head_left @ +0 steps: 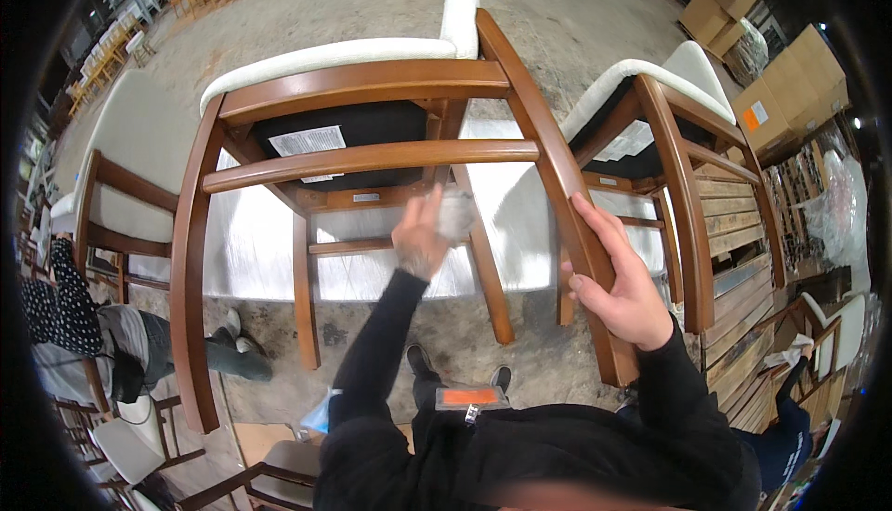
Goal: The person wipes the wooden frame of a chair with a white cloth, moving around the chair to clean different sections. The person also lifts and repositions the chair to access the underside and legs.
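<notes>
While the right hand [624, 286] grips the chair [372, 155] by its near rear leg [552, 153], thumb on the wood and fingers along the outer edge, the left hand [414, 234] reaches between the legs, just below the seat. Its fingers are nearly straight and close together, and seem to hold a grey-white pad [453, 217], though blur there leaves some doubt. The pad is near the far rear leg; I cannot tell whether they touch. On the black underside [381, 130] are two white labels [307, 140], and a small pale tag [366, 198] sits on the rail beneath; their print is too small to make out. An orange label [754, 114] marks a carton [780, 79] at right, and an orange badge [469, 398] hangs on the person's chest. The chair is over a table [246, 251] covered in white sheeting, its legs pointing toward the person and its white seat top away. The seat's long axis runs left to right, front to the left, backrest [460, 11] at upper right.
</notes>
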### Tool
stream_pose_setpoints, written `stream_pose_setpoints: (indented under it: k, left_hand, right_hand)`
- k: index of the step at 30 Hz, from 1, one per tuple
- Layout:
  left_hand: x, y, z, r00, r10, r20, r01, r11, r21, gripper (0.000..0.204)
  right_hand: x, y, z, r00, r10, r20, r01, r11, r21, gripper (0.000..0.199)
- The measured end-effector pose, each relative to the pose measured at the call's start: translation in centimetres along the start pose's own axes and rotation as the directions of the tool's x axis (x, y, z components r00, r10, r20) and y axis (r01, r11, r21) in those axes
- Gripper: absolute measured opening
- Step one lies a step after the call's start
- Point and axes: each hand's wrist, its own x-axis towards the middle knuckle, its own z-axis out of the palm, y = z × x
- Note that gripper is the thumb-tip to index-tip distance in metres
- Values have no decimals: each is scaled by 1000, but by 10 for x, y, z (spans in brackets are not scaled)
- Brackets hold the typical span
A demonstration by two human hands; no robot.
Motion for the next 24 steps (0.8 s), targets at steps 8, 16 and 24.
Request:
stream_pose_setpoints:
  k: [8, 16, 24]
  left_hand:
    - [70, 161, -73, 746, 663, -58, -518, 632, 576, 43]
    - [81, 88, -116, 814, 575, 76, -468, 574, 672, 24]
    - [68, -28, -283, 998, 62, -6, -11, 274, 962, 29]
  right_hand:
    - [-1, 18, -3, 986, -160, -44, 147, 963, -225, 74]
    - [1, 33, -7, 957, -289, -29, 275, 934, -227, 76]
    - [-1, 28, 4, 992, -118, -46, 104, 965, -239, 79]
